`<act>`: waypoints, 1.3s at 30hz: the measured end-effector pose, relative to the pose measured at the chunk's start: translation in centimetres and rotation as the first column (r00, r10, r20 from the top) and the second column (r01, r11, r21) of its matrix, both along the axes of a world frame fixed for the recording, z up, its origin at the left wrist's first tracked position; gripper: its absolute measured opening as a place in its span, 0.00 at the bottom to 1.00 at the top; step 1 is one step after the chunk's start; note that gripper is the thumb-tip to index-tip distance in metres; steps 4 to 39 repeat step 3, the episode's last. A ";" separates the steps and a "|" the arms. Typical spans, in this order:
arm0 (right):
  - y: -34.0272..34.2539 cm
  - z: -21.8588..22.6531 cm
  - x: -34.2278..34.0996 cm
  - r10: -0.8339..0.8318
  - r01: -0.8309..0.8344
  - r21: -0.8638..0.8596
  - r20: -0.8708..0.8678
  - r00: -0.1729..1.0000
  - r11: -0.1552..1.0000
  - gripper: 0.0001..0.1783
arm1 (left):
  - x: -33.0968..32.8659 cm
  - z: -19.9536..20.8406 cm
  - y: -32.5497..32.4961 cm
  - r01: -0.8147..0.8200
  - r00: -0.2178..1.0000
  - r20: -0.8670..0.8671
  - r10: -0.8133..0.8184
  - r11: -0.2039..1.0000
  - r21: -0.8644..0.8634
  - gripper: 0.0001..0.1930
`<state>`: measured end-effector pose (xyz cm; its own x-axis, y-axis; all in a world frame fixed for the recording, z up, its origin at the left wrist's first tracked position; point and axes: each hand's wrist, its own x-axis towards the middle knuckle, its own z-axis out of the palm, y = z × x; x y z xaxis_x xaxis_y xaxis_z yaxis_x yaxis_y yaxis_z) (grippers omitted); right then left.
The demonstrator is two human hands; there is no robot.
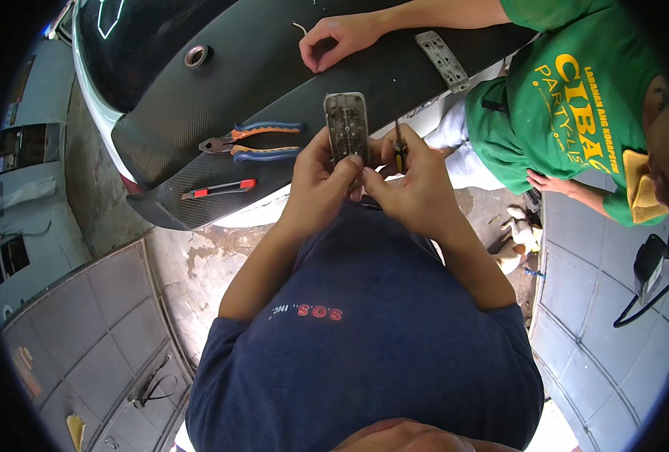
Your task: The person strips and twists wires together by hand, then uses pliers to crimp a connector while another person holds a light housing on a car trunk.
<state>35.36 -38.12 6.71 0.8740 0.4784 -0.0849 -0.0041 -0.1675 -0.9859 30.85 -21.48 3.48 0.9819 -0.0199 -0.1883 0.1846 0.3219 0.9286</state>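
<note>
A grey, rounded rectangular plate with a ribbed, pitted face (347, 124) stands nearly upright in front of my chest. My left hand (320, 181) is closed on its lower left side, the thumb pressed on its face. At the lower right edge, my right hand (416, 181) is closed too, thumb and fingertips meeting by the plate. Tucked among the right fingers is a small screwdriver with a yellow and black handle (400, 156), its shaft pointing away from me. What the right fingertips pinch is hidden.
On the car's black carbon-patterned panel (221, 98) lie pliers with blue and orange handles (255, 142), a red and black utility knife (218, 189) and a tape roll (196, 56). A similar metal plate (441, 60) lies near a person in a green shirt (575, 105), whose hand (340, 39) rests ahead.
</note>
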 end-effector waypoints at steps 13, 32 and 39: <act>-0.5 0.3 -0.1 0.056 0.014 -0.267 0.252 0.966 0.963 0.17 | -0.2 0.1 -0.5 -0.068 0.998 0.006 0.070 0.991 -0.117 0.12; -0.5 0.3 -0.1 0.056 0.014 -0.267 0.252 0.966 0.963 0.17 | -0.2 0.1 -0.5 -0.068 0.998 0.006 0.070 0.991 -0.117 0.12; -0.5 0.3 -0.1 0.056 0.014 -0.267 0.252 0.966 0.963 0.17 | -0.2 0.1 -0.5 -0.068 0.998 0.006 0.070 0.991 -0.117 0.12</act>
